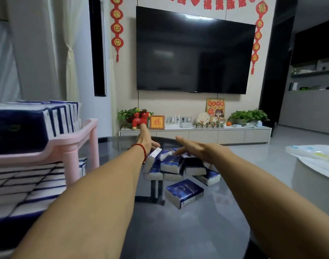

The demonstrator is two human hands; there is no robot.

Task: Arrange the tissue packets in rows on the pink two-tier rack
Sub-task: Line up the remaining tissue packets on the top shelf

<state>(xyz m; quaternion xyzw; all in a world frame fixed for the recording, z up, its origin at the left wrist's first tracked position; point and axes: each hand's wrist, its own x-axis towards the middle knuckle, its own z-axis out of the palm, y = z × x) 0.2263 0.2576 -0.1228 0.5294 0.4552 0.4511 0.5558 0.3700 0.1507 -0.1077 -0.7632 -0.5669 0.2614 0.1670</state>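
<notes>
Living rm, TV wall.
Big black TV (195, 51) over white console (195, 134) w/ red toy horse (139, 118), potted plants (249, 115); red hangings (117, 27).

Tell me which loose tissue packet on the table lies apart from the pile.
The tissue packet nearest the camera; it lies alone, blue face up, while the others are heaped together.

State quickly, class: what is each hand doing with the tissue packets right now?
Left hand: open, reaching over the pile of tissue packets, holding nothing.
Right hand: open, fingers straight above the pile, holding nothing.
</notes>
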